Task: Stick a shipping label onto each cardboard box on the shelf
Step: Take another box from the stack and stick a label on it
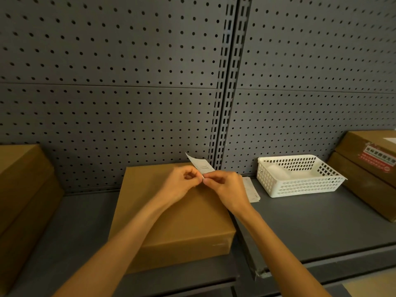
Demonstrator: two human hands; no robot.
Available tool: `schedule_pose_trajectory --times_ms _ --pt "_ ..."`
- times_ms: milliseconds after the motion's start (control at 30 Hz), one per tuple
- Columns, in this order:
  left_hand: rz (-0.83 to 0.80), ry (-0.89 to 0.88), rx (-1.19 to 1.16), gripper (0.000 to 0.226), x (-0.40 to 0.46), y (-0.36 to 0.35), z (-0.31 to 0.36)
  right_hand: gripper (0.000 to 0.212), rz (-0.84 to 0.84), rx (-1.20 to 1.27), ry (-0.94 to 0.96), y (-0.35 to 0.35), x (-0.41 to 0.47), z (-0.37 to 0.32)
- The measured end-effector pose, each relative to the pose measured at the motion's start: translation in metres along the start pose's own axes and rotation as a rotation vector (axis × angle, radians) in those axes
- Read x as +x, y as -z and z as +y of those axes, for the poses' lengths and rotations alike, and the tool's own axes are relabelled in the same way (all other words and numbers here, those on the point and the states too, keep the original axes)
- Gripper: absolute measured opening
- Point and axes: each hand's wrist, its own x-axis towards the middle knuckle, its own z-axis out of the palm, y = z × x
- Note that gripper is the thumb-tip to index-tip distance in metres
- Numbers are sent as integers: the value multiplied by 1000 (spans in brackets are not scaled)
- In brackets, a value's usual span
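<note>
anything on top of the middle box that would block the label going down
Nothing visible. Both hands, left hand and right hand, pinch the label just above the middle box, whose visible brown top is bare.

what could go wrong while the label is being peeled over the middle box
1. Both hands, left hand and right hand, pinch one corner of the label; it may tear or curl onto itself.
2. It hangs unsupported above the middle box, so it could land crooked or creased.
3. The paper stack beside the right wrist could get knocked.
</note>
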Motion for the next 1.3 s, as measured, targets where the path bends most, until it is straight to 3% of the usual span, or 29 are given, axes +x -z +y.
schedule_pose_trajectory --times_ms 200,800,1300 --pt "6 -15 27 23 0 -1 -2 13 33 -3 -11 -2 -2 1" --pt "130 62 171 10 -1 2 -8 15 376 195 -204 53 2 4" --pt "141 62 202 11 -1 5 -11 21 509 177 -222 100 -19 13"
